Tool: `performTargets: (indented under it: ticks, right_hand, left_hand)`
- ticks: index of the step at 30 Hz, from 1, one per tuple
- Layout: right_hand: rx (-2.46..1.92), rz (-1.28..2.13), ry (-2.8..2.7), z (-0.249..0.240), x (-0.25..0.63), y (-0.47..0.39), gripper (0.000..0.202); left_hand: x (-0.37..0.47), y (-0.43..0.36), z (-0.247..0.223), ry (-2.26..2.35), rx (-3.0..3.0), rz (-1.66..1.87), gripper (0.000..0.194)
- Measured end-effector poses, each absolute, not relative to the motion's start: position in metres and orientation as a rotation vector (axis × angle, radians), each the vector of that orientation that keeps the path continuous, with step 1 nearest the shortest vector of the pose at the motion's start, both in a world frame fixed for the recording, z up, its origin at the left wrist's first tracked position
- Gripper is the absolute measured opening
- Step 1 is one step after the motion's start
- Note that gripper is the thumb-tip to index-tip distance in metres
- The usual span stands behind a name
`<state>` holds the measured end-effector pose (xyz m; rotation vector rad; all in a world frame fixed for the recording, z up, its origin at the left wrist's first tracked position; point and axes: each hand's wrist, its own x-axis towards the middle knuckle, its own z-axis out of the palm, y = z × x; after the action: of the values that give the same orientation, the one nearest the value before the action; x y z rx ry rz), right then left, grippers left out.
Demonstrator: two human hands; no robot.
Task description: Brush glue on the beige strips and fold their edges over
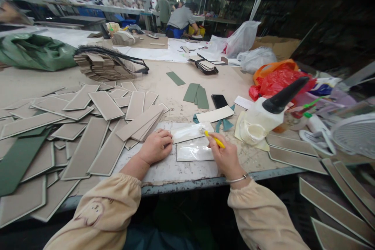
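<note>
In the head view my right hand [227, 156] is closed round a yellow-handled brush [218, 140]. Its bristle end touches a flat strip [186, 132] coated with something white and wet, likely glue. My left hand [157, 146] has curled fingers pressed on that strip's left end. Just below lies a second shiny, coated strip [193, 153], close to my right fingers. Beside my left hand a fanned stack of beige strips [143, 125] rests on the pile. To the right of the brush stands a white glue bottle [258, 119] with a black nozzle.
Beige edged panels [84, 148] cover the table's left side. Behind the strips lie a phone [219, 101], green pieces [195, 93] and a pale strip [215, 114] on teal cloth. A red bag [281, 82] sits at right. More panels [336, 207] are lower right. People work behind.
</note>
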<state>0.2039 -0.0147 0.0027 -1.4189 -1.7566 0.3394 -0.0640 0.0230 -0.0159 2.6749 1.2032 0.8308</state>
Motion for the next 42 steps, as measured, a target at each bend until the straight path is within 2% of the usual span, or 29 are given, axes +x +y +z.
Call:
performTargets:
  ticks: [4,11,18,25,31,38,42]
  right_hand:
    - [-1.336,0.382,-1.830,0.000,0.198,-0.019,0.030]
    - [-1.419,0.132,-1.790,-0.004,0.217,-0.001,0.033]
    - [-1.268,0.240,-1.974,-0.003,0.201,-0.012,0.029]
    - [-1.368,0.056,-1.844,-0.005,0.219,-0.004,0.030]
    - [-1.240,0.107,-1.990,-0.004,0.206,-0.016,0.025]
    - [-1.397,-0.122,-1.931,-0.003,0.213,-0.019,0.027]
    - [-1.325,0.068,-1.974,-0.004,0.198,-0.025,0.027]
  left_hand:
    - [-0.064,0.023,-0.016,1.210,2.678,0.833,0.015]
    - [-0.064,0.023,-0.017,1.211,2.673,0.820,0.015]
    - [-0.064,0.023,-0.017,1.200,2.677,0.846,0.014]
    - [-0.064,0.023,-0.018,1.199,2.686,0.852,0.014]
    - [-0.064,0.024,-0.019,1.208,2.688,0.852,0.015]
    - [-0.064,0.024,-0.019,1.198,2.678,0.847,0.015]
    - [-0.065,0.025,-0.021,1.178,2.676,0.868,0.015]
